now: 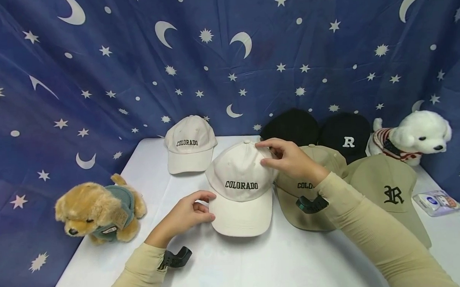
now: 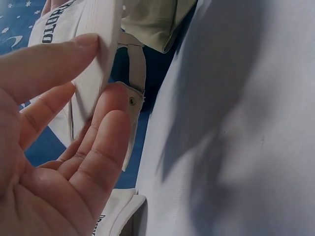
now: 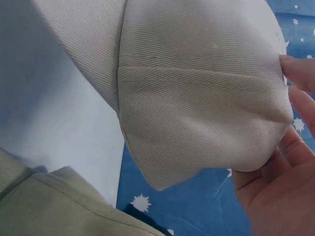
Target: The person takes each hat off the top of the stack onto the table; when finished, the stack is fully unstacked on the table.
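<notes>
Both hands hold a white baseball cap [image 1: 242, 217] lettered COLORADO, its brim toward me in the head view. My left hand [image 1: 184, 214] pinches the left edge of the brim; in the left wrist view its thumb lies on the upper side of the brim [image 2: 96, 64] and its fingers are underneath. My right hand [image 1: 293, 160] grips the upper right of the crown, thumb and fingers curled at its back. The right wrist view shows the crown's side panel [image 3: 202, 118] bulging beside those fingers. An adjustable back strap [image 2: 137, 69] hangs behind the brim in the left wrist view.
A second white COLORADO cap [image 1: 190, 142] sits behind on the white table [image 1: 204, 269]. To the right are a tan COLORADO cap [image 1: 304, 215], an olive cap [image 1: 383, 182], two dark caps [image 1: 343, 133], a white plush dog [image 1: 420, 132] and a small packet [image 1: 437, 202]. A brown plush dog [image 1: 99, 211] stands left.
</notes>
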Demonstrator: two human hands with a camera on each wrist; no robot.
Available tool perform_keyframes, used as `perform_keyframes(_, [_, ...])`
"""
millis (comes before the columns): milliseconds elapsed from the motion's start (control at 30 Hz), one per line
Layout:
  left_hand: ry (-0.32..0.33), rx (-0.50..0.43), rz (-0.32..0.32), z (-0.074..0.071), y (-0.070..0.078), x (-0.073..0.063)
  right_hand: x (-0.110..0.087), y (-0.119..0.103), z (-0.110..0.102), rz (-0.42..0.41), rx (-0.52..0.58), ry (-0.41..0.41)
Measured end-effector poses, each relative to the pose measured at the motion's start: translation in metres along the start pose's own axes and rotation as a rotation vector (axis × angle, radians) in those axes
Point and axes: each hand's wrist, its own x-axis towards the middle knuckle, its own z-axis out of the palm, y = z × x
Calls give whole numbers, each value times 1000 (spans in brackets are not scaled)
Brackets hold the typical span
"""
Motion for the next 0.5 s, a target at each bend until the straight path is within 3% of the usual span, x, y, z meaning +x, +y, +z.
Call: perform_keyframes(500, [-1,19,-11,6,-2,1,-5,6,2,0,-21,-24])
